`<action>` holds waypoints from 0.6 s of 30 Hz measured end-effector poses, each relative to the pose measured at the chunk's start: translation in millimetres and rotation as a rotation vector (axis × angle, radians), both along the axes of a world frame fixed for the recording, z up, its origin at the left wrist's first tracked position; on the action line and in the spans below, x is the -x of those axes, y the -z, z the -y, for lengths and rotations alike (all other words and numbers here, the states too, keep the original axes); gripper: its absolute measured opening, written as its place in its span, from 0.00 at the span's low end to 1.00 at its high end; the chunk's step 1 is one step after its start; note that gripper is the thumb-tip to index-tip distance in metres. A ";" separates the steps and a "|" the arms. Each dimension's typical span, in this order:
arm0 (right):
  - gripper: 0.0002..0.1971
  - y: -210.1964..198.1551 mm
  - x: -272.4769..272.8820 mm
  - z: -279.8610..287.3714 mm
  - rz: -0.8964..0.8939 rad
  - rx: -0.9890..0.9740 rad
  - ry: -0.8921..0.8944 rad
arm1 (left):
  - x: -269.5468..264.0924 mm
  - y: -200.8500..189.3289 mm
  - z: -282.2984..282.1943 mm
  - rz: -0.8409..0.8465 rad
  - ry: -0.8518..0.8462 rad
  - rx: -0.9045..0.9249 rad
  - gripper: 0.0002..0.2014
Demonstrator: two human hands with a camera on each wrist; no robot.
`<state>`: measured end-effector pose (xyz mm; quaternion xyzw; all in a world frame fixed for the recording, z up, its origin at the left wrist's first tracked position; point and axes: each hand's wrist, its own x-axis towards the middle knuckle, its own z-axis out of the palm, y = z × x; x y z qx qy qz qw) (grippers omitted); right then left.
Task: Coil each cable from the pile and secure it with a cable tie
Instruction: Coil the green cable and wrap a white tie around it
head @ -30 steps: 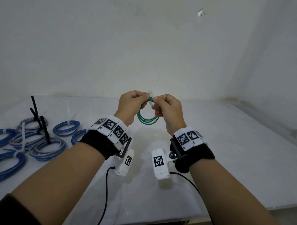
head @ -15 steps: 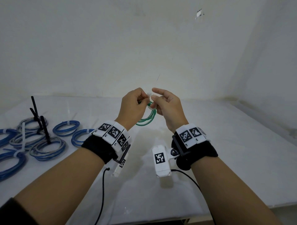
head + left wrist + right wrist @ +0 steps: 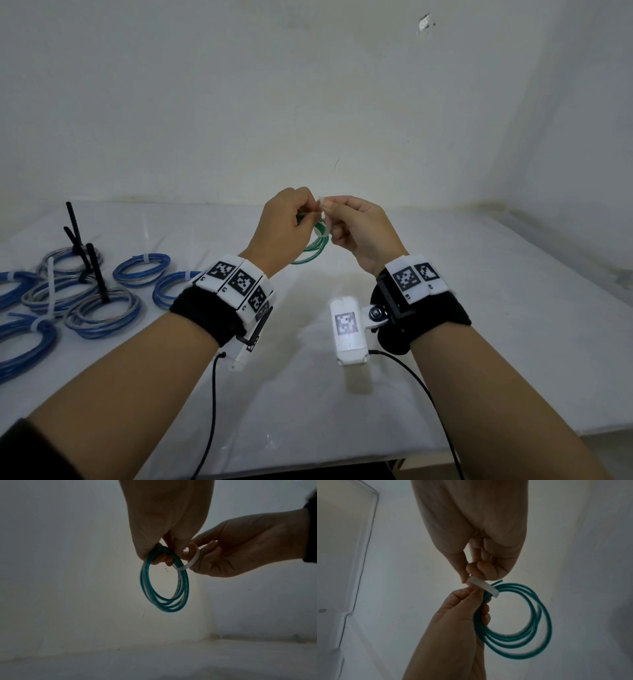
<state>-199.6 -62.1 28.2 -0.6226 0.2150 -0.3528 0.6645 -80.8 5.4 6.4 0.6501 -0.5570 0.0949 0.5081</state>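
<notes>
A coiled green cable (image 3: 313,248) (image 3: 164,582) (image 3: 518,622) hangs in the air above the white table (image 3: 479,308). My left hand (image 3: 286,222) (image 3: 164,531) (image 3: 462,615) pinches the coil at its top. A white cable tie (image 3: 323,219) (image 3: 190,559) (image 3: 482,586) loops around the coil's strands. My right hand (image 3: 359,226) (image 3: 240,550) (image 3: 481,555) pinches the tie between thumb and curled fingers, close against the left fingertips. The tie's head is hidden between the fingers.
Several tied coils of blue and grey cable (image 3: 68,294) lie on the table at the left, some with black ties (image 3: 94,270) sticking upright. A white wall (image 3: 308,102) stands just behind the table. Wrist camera cords (image 3: 212,404) hang below my forearms.
Both hands rose slightly. The right fingers, spread half a second ago, have curled back onto the tie. The coil tilted and swung toward the left wrist.
</notes>
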 end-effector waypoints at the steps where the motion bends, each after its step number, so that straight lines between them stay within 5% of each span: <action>1: 0.03 -1.1 -0.5 0.4 0.010 -0.026 0.001 | 0.1 0.0 0.2 0.002 -0.002 -0.003 0.03; 9: 0.11 -9.4 -4.6 10.9 0.061 -0.122 0.095 | 5.7 -1.5 -4.5 0.031 0.053 -0.031 0.04; 18: 0.07 -22.2 1.6 28.8 0.057 -0.031 0.191 | 10.3 -6.8 -11.0 -0.155 0.093 -0.027 0.06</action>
